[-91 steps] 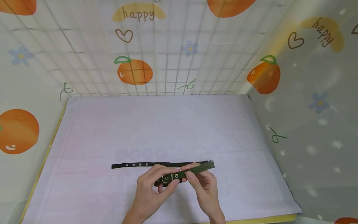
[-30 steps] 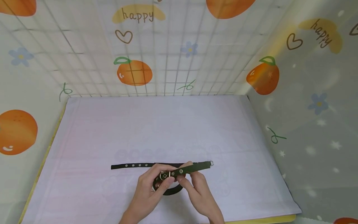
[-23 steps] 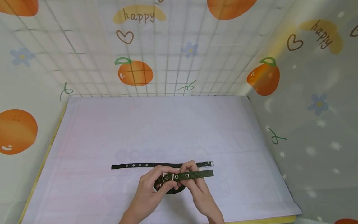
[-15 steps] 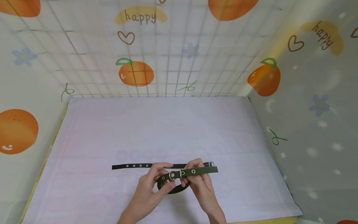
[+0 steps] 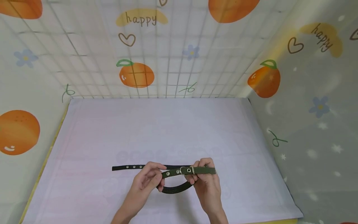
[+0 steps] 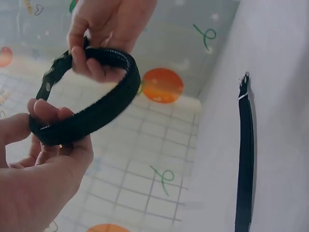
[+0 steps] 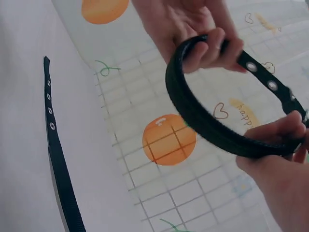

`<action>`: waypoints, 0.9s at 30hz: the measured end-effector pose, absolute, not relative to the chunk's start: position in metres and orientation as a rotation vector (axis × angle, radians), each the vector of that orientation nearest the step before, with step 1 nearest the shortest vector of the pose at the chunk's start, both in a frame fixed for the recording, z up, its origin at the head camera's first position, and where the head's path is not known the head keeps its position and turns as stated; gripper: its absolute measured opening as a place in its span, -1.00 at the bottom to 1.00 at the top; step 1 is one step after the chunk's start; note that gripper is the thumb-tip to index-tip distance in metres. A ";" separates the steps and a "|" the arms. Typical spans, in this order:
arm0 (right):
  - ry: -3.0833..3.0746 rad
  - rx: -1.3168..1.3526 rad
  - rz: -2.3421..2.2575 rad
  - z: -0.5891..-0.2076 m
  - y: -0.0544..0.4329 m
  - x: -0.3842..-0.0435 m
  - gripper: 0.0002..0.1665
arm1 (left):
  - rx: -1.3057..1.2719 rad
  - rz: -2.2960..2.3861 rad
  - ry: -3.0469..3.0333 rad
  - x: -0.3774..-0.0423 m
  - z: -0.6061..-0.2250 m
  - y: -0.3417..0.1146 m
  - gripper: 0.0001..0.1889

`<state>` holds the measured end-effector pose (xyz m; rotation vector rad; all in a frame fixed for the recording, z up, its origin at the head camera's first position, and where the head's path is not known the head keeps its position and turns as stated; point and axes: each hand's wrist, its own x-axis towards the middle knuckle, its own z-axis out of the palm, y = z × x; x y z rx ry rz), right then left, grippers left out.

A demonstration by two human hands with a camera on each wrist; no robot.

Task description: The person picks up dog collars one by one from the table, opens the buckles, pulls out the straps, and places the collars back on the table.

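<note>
A dark green collar [image 5: 174,189] with metal eyelets is bent into a loop above the table. Its D-ring [image 5: 182,170] and buckle sit on the near-top run, and a free green strap end points right. My left hand [image 5: 145,182] pinches the loop's left side between thumb and fingers. With curled fingers my right hand [image 5: 208,186] grips the loop by the buckle, below the strap end. In the left wrist view the padded band [image 6: 104,113] spans between both hands. The right wrist view shows eyelets along the thin strap [image 7: 263,76].
Behind the hands a second, black collar [image 5: 120,168] lies straight across the white table cover [image 5: 156,130]; its buckle end is partly hidden by my right hand. Fabric walls printed with oranges [image 5: 137,75] stand at the back and sides.
Both hands have spread apart, the left one moving left along the strap. The collar's loop has widened, and its buckle and D-ring have shifted right, close to my right fingers.
</note>
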<state>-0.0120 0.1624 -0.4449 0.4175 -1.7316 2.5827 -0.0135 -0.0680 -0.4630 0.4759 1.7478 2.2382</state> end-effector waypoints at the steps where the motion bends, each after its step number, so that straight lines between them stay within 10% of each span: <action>1: -1.710 0.384 2.587 -0.444 0.164 -0.012 -0.58 | 0.471 2.239 1.739 -0.014 -0.463 -0.069 -0.74; 27: -1.429 0.072 2.695 -0.436 0.170 -0.008 -0.63 | 0.459 2.308 1.464 -0.018 -0.464 -0.079 -0.76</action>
